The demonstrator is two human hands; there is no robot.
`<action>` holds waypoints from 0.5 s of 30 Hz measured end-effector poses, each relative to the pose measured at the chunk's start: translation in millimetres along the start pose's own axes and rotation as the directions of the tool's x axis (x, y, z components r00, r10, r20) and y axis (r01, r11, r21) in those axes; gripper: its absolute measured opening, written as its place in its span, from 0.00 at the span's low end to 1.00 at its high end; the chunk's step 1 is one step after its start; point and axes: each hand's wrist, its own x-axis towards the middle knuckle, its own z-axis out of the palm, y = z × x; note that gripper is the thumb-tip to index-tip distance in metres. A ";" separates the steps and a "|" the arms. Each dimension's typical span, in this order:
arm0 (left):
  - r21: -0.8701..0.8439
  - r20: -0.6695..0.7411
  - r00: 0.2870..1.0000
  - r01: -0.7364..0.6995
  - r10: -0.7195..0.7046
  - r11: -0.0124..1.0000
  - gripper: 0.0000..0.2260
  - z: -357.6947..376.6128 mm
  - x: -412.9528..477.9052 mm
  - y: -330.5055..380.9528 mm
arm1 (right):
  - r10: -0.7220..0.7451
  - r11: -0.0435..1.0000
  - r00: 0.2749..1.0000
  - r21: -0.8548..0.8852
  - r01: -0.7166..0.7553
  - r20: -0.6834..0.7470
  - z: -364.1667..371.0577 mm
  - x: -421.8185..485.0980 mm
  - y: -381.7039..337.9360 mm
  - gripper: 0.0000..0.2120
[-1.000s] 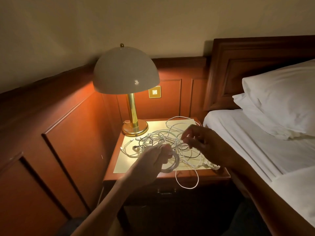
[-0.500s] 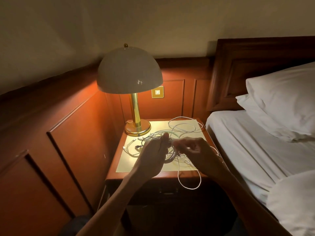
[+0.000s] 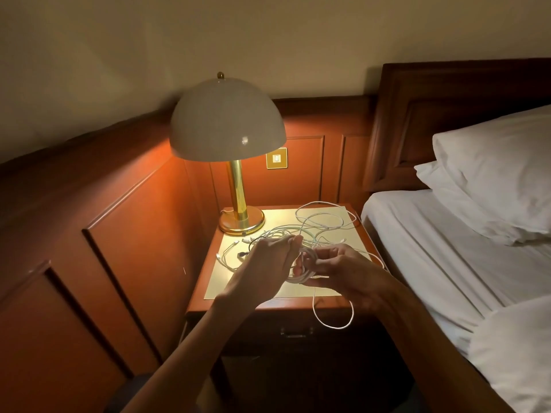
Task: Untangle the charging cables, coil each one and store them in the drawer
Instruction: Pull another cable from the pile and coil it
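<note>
A tangle of white charging cables (image 3: 320,226) lies on the wooden nightstand (image 3: 250,289), with a dark cable end among them at the left. My left hand (image 3: 267,269) and my right hand (image 3: 347,269) meet over the front of the nightstand, both gripping a partly wound white cable coil (image 3: 304,265) between them. A loose loop of that cable (image 3: 334,318) hangs down over the front edge. The drawer (image 3: 295,332) below is shut, its metal handle just visible in shadow.
A brass lamp (image 3: 235,162) with a white dome shade stands at the nightstand's back left. A wall switch (image 3: 276,158) sits on the wood panelling behind. The bed (image 3: 447,263) with white sheets and pillows lies close on the right.
My right hand has come in from the right to meet my left hand. Both now hold the coil together, and the coil has moved slightly toward the centre.
</note>
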 end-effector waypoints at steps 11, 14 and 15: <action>-0.156 -0.111 0.994 -0.039 0.022 0.987 0.14 21.5 -4.2 -17.4 | -0.196 0.977 0.976 -0.101 0.186 -0.095 -0.5 7.0 21.0 0.08; -0.190 -0.100 0.994 -0.054 0.035 0.980 0.14 20.4 -4.8 -15.7 | -0.262 0.961 0.962 -0.110 0.254 -0.074 -3.0 8.9 26.3 0.12; -0.194 -0.096 0.994 -0.061 0.043 0.979 0.13 21.3 -5.0 -16.6 | -0.275 0.958 0.959 -0.103 0.268 -0.064 -3.6 9.6 27.7 0.13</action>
